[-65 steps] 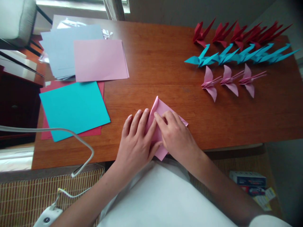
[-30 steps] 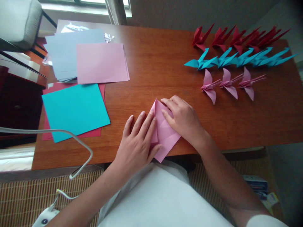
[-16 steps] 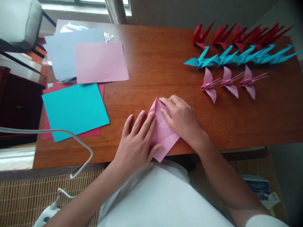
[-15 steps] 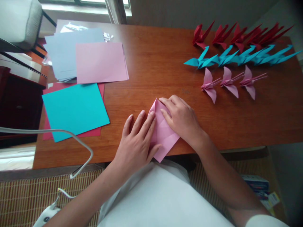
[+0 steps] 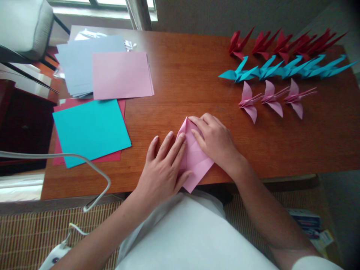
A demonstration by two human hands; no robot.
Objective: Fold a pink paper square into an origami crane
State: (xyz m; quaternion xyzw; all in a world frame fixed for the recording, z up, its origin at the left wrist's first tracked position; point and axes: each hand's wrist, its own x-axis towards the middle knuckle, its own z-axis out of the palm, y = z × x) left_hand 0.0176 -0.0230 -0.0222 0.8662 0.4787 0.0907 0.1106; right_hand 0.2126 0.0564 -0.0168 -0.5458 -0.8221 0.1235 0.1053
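A sheet of pink origami paper (image 5: 197, 161), creased and partly folded, lies at the table's near edge with a point at its top and another at its bottom. My left hand (image 5: 163, 165) rests flat on the paper's left side, fingers spread. At the upper right edge, my right hand (image 5: 215, 137) has its fingers curled together, with the index finger at the top point and the thumb over the paper; it covers much of that edge.
Pink paper cranes (image 5: 246, 101), blue paper cranes (image 5: 242, 73) and red paper cranes (image 5: 237, 43) stand in rows at the right. At left lie pink sheets (image 5: 120, 75), grey sheets (image 5: 75, 67), blue paper (image 5: 92, 131) and red paper (image 5: 59, 150). A white cable (image 5: 98, 168) crosses the lower left.
Both hands keep nearly the same place on the pink paper. The view has shifted very slightly; nothing else visibly differs.
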